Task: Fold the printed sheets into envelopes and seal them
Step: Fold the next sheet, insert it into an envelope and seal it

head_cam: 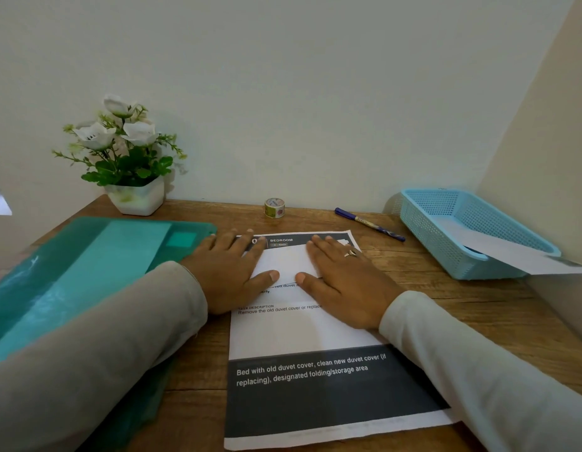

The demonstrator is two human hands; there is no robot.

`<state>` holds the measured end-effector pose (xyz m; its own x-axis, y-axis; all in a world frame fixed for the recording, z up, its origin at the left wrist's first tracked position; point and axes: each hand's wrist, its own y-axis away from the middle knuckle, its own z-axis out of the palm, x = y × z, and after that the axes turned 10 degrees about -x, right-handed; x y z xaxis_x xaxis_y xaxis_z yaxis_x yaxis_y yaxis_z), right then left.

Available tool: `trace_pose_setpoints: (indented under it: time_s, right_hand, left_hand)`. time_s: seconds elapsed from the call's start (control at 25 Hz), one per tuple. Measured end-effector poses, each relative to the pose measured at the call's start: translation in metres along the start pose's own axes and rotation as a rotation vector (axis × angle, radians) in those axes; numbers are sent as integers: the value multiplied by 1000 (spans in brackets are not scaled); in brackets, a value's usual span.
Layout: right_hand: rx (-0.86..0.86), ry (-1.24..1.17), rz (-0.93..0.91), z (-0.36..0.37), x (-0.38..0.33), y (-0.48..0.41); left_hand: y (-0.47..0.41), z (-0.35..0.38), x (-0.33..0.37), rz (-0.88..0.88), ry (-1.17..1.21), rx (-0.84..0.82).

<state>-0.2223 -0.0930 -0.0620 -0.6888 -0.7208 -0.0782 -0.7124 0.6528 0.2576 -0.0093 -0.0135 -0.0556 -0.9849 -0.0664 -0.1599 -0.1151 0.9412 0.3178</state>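
A blue basket (426, 230) stands at the right rear of the wooden surface (462, 305), by the wall; a white paper (511, 252) lies in it, its near end sticking out over the rim. At the left lies a translucent teal folder (87, 256), with a paler rectangle showing through it; what that is I cannot tell. The printed sheet (302, 331) lies lengthwise in the middle, its dark band nearest the person. Near its far end a white flap (286, 262) is folded over the print. Both hands lie flat on it, fingers straight and spread, gripping nothing: the left hand (231, 272) presses the flap's left side, the right hand (345, 282), wearing a ring (350, 253), its right side, thumbs almost meeting. Behind the sheet stand a tape roll (274, 207) and a pen (369, 224); a potted plant (126, 151) sits rear left.
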Motion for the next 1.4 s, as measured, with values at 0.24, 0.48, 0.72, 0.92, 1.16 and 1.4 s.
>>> trace_pose_setpoints:
  time_s: [0.24,0.48,0.72,0.92,1.16,1.4]
  right_hand:
    - [64,46,-163,5,-28,-3]
    - [-12,10,-51,-3,-1,-4]
    - [6,-2,45,-3,11,-2]
    - [30,-7,44,-2,12,-3]
    - [38,-15,42,0,13,-5]
    - [30,-12,41,-1,12,-3]
  left_hand:
    - [4,-1,3,-26,15,-18]
    - [7,-4,6,-39,19,-28]
    - [6,-4,21,144,13,16]
    - [6,-11,8,20,28,-86]
    - [19,-28,1,-118,-152,-93]
    - [15,-33,-7,-71,-60,-16]
